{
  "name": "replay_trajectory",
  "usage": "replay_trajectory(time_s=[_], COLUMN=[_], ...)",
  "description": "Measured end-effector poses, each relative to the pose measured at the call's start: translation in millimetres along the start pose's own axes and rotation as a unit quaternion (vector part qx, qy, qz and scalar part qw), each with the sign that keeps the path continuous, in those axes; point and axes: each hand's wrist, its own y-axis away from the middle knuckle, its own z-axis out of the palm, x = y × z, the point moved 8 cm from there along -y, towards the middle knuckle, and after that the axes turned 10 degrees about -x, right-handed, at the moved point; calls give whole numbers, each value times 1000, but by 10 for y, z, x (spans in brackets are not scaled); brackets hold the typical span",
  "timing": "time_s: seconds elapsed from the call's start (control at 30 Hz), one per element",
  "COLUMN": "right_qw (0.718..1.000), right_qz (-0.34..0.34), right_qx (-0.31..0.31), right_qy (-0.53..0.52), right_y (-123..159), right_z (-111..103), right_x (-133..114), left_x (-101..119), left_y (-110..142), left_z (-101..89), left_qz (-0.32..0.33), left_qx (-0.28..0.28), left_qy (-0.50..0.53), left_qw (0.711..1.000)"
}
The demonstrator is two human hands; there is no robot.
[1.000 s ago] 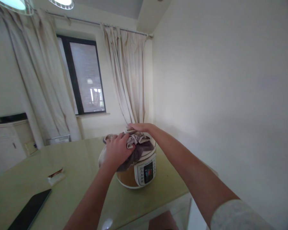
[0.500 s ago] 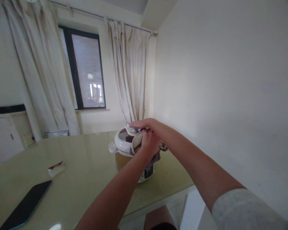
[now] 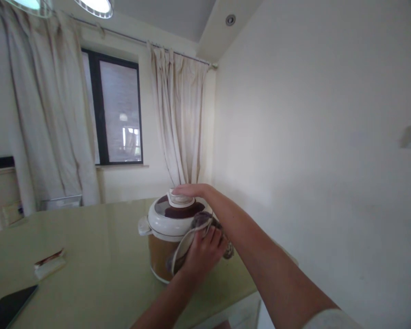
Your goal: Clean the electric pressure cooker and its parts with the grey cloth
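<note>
While a crumpled grey-brown cloth [image 3: 195, 230] is bunched in the left hand [image 3: 202, 252], it presses against the front side of a round electric cooker with a tan body and white lid [image 3: 164, 233], just below the lid's rim. The left fingers are curled tight around the cloth, pinching it against the cooker's wall. On top, the right hand [image 3: 188, 188] lies flat with fingers stretched out over the white knob at the lid's centre, resting on it without gripping. The cooker stands near the right end of a pale green glossy table [image 3: 99, 256]. Well apart to the left lie a small white-and-brown packet [image 3: 49, 264] and, at the table's near edge, a dark flat phone [image 3: 7, 310]. Behind the table hang cream curtains [image 3: 180, 123] beside a dark-framed window [image 3: 116, 114].
</note>
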Motion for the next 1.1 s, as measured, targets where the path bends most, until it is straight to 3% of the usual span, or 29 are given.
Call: replay_trajectory(time_s=[0.07, 0.1, 0.17, 0.27, 0.33, 0.43, 0.57, 0.67, 0.77, 0.83, 0.93, 1.03, 1.1], right_qw=[1000, 1000, 1000, 997, 994, 992, 993, 995, 994, 991, 986, 984, 985], right_qz=[10, 11, -11, -50, -52, -43, -39, -31, -36, -37, -36, -34, -22], right_qx=[-11, -12, 2, 36, 57, 63, 49, 38, 37, 49, 73, 92, 95], right_qy=[-10, -7, 14, 56, 77, 96, 96, 92, 95, 115, 148, 147, 142], right_y=[-33, -36, -24, 13, 32, 36, 15, 7, 24, 44, 61, 58, 46], right_z=[42, 66, 93, 98, 90, 92, 87, 82, 93, 97, 102, 93, 88], right_x=[67, 89, 76, 2, -16, -10, 8, 23, 21, 25, 39, 45, 47], left_x=[-239, -439, -890, -1406, -1543, -1389, -853, -382, 44, 239, 321, 116, -207], left_y=[517, 748, 1134, 1397, 1370, 1123, 584, 219, 41, 111, 533, 1119, 1342], left_z=[72, 98, 21, -140, -214, -327, -314, -125, 177, 362, 452, 277, 105], left_qz=[-3, -29, -103, -209, -270, -285, -153, -27, 78, 137, 231, 311, 287], left_qx=[28, 37, 113, 215, 242, 221, 79, -25, -73, -79, -40, 52, 79], left_qy=[35, 53, 74, 125, 149, 114, 69, 17, -69, -104, -123, -128, -109], left_qw=[999, 998, 985, 946, 920, 926, 983, 999, 992, 982, 964, 940, 949])
